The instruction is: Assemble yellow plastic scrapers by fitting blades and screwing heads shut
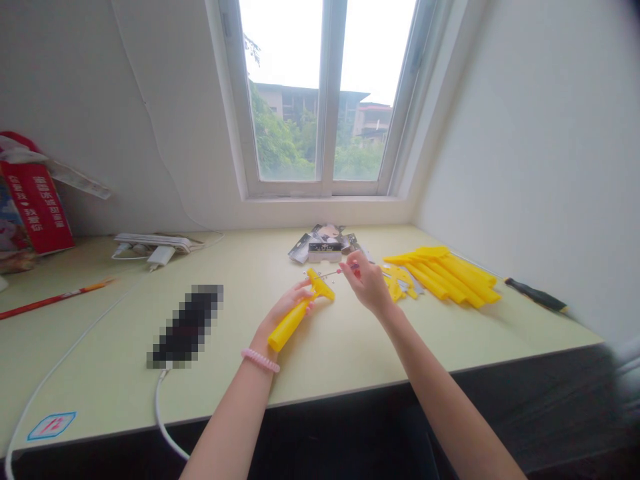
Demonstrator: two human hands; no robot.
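My left hand (pixel 295 298) is closed round a yellow plastic scraper (pixel 290 325), whose handle slants down toward my wrist and whose wider head points away from me. In my right hand (pixel 365 280) is a small screwdriver (pixel 338 271) with a reddish handle. Its thin shaft reaches left to the scraper's head; whether the tip sits in a screw is too small to tell. Tiny screws lie on the desk close to the head. Just right of my right hand are flat yellow plastic pieces (pixel 399 280) with grey blades among them.
Several yellow handles (pixel 447 275) lie in a pile at the right, with a black-handled screwdriver (pixel 537 295) beside them. Small packets (pixel 325 250) stand near the window. At left are a power strip (pixel 155 241), a pixelated dark object (pixel 187 327) with a white cable, and a red pencil-like stick (pixel 55 299).
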